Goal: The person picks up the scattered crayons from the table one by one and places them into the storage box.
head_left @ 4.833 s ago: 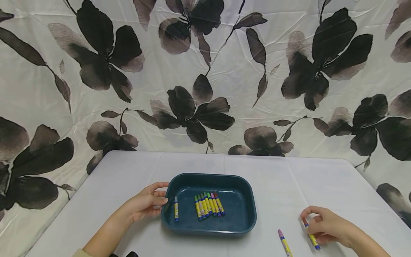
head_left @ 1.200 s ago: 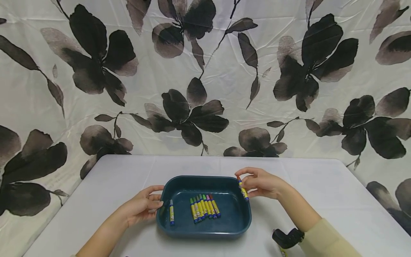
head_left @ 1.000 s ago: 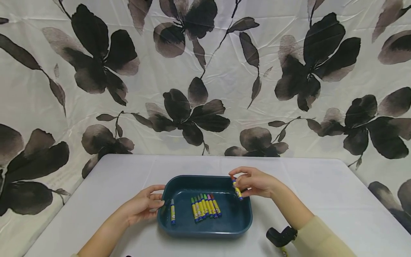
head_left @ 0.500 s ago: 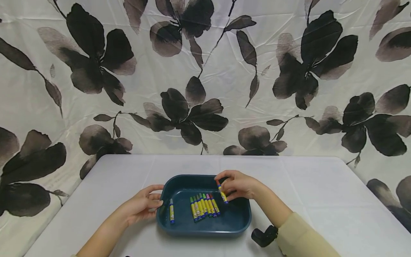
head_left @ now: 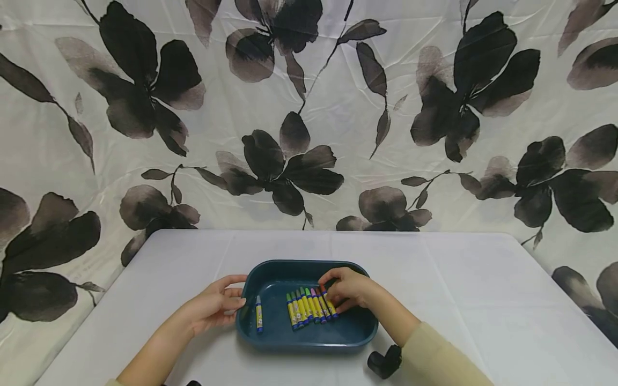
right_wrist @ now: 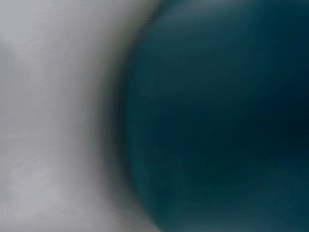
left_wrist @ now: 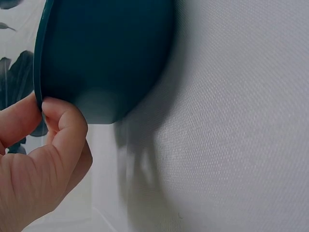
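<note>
A dark teal tray (head_left: 309, 347) stands on the white table. My left hand (head_left: 212, 306) pinches its left rim; in the left wrist view, thumb and fingers of that hand (left_wrist: 43, 169) meet at the edge of the tray (left_wrist: 111, 53). Inside lies a slanted row of several yellow-and-blue crayons (head_left: 303, 310) with coloured tips. A lone grey-tipped crayon (head_left: 259, 315) lies at the tray's left end. My right hand (head_left: 351, 289) reaches over the right side and holds a red-tipped crayon (head_left: 332, 308) at the row's right end. The right wrist view shows only blurred tray wall (right_wrist: 207, 121).
A white cloth (head_left: 463, 300) covers the table, whose far edge meets a floral-printed backdrop (head_left: 294, 182). Beneath my right forearm, a black wrist-worn piece (head_left: 384, 362) hangs low in front of the tray's right corner. My right sleeve (head_left: 439, 356) covers the table's near right part.
My right hand has carried the red-tipped crayon from the table at the right over the rim, then left and down beside the row. The left hand keeps its hold on the tray.
</note>
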A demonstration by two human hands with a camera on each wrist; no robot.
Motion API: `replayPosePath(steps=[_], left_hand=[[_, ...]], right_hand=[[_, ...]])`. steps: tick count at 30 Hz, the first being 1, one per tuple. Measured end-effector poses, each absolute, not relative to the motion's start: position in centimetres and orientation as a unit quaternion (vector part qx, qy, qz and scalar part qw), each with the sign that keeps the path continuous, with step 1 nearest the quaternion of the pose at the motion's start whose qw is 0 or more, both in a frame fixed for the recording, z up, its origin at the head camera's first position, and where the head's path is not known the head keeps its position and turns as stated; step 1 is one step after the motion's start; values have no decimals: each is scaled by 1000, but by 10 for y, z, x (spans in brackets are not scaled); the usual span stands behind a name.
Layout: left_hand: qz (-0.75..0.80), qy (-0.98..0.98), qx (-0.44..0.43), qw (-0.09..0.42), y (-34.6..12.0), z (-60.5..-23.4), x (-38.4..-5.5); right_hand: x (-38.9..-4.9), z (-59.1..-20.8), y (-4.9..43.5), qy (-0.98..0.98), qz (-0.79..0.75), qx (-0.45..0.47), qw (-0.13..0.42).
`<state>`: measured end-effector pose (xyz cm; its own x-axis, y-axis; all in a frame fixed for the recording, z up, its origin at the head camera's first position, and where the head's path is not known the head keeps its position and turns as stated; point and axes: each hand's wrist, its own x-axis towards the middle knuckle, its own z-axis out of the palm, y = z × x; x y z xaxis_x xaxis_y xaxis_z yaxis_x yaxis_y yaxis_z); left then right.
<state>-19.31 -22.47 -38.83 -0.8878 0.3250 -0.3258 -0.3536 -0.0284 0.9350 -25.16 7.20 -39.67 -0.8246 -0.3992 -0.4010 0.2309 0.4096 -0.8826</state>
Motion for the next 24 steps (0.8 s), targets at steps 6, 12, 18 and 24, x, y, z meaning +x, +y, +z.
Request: replayPosePath(steps=[6,12,18,24], left_hand=[[717,655,-13,237,-225,-391,-193],[721,650,-11,239,-225,-389,-194],[721,650,-9,240,-225,-390,-194],[722,649,-8,240,-226,-388,-194]], right_hand=[[-250,-402,70,805,-521,-53,280],[-253,-404,69,807,-520,-59,275],[-254,-403,68,812,-515,-58,267],[-253,-398,68,815,-510,-59,268]])
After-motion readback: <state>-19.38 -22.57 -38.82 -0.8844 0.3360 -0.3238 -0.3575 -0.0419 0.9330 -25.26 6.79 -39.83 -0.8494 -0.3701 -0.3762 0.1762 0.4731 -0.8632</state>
